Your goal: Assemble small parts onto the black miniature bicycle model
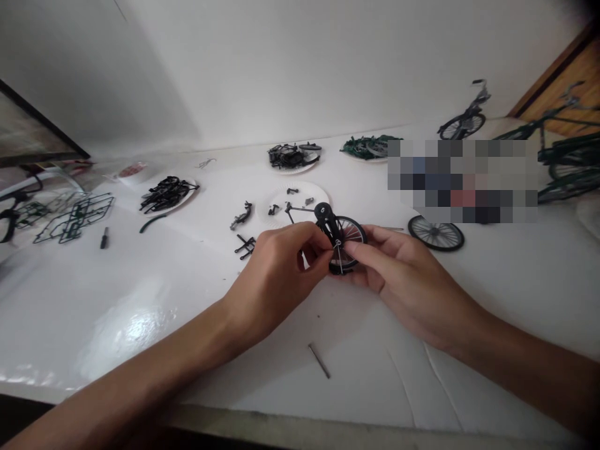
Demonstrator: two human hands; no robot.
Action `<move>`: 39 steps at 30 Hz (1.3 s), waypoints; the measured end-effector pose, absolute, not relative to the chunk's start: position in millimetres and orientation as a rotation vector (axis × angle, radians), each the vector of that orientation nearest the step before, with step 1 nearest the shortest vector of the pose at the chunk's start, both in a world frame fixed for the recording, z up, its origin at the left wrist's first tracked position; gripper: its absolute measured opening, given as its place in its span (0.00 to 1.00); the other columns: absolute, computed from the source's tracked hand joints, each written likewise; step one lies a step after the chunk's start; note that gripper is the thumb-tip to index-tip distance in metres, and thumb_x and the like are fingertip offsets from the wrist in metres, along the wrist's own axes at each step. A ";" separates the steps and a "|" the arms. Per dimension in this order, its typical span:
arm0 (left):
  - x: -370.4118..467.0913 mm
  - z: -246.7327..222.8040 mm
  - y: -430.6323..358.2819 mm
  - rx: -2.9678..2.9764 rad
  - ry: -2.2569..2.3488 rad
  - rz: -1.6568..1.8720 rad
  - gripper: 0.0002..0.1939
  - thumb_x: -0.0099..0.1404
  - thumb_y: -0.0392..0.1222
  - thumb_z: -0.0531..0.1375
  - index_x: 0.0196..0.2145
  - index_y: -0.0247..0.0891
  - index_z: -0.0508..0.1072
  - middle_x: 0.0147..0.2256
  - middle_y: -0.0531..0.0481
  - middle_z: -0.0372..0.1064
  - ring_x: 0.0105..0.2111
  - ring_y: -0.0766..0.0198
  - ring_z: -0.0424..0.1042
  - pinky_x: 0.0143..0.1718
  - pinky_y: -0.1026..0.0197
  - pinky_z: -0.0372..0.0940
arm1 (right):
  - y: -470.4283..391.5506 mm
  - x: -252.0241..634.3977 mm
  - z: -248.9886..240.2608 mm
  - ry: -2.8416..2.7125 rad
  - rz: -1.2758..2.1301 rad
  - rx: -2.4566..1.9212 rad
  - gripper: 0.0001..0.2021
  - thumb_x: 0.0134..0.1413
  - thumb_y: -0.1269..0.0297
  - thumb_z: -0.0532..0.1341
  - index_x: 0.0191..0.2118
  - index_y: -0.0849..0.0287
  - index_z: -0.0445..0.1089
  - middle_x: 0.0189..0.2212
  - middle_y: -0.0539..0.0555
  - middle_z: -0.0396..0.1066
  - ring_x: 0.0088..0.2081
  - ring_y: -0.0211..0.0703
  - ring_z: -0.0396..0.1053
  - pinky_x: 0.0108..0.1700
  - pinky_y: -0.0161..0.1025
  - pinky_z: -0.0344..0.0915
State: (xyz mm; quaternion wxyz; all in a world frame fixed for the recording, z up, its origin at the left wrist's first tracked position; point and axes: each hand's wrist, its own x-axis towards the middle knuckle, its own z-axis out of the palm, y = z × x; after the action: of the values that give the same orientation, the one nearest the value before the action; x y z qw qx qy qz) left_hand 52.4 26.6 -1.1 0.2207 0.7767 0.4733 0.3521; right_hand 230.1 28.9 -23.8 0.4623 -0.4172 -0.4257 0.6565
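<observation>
A small black model bicycle frame (325,217) with a spoked wheel (355,232) is held up over the white table. My right hand (398,262) grips it from the right, thumb near the hub and fingers behind the wheel. From the left, my left hand (295,259) pinches at a thin pale metal piece (340,253) by the hub; its fingertips are pressed together. Behind the frame, a white paper plate (267,199) carries a few small dark parts (292,190).
A loose wheel (435,232) lies to the right. Plates of black parts (169,192) and green parts (370,147) stand behind. A metal rod (319,361) lies near the front edge. Green frames (77,215) and a screwdriver (104,238) are at left; assembled bicycles (464,122) stand at right.
</observation>
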 end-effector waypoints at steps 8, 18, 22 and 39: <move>52.7 -1.6 30.7 2.181 1.263 1.008 0.05 0.65 0.29 0.62 0.35 0.37 0.74 0.29 0.56 0.72 0.27 0.72 0.69 0.28 0.67 0.65 | 31.8 230.8 -16.6 -0.984 1.730 -0.954 0.06 0.63 0.67 0.62 0.37 0.59 0.77 0.40 0.54 0.76 0.45 0.43 0.74 0.48 0.40 0.75; 19.0 25.0 28.3 2.512 1.133 1.033 0.03 0.68 0.34 0.61 0.39 0.39 0.72 0.39 0.50 0.73 0.33 0.68 0.72 0.34 0.63 0.69 | 37.7 236.5 -13.3 -0.814 1.815 -0.965 0.06 0.62 0.69 0.61 0.38 0.62 0.76 0.46 0.59 0.76 0.46 0.46 0.74 0.47 0.42 0.78; 5.3 21.5 32.1 2.645 1.007 0.794 0.07 0.69 0.36 0.61 0.44 0.39 0.71 0.43 0.48 0.71 0.35 0.66 0.71 0.37 0.62 0.68 | 37.9 237.7 -13.5 -0.825 1.814 -0.957 0.06 0.62 0.68 0.61 0.37 0.61 0.77 0.45 0.58 0.77 0.47 0.46 0.74 0.48 0.42 0.77; 34.1 5.3 25.1 2.401 1.241 0.785 0.04 0.67 0.31 0.60 0.37 0.37 0.73 0.31 0.54 0.70 0.28 0.69 0.66 0.30 0.63 0.61 | 36.2 236.3 -13.1 -0.867 1.821 -0.970 0.06 0.61 0.67 0.62 0.36 0.59 0.77 0.42 0.56 0.78 0.44 0.44 0.75 0.46 0.39 0.76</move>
State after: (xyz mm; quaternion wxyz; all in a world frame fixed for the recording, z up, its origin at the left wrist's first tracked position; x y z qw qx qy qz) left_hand 34.1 25.1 5.3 0.1630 0.8417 0.4350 0.2753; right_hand 236.3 36.2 -13.1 0.4365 -0.3899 -0.3485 0.7321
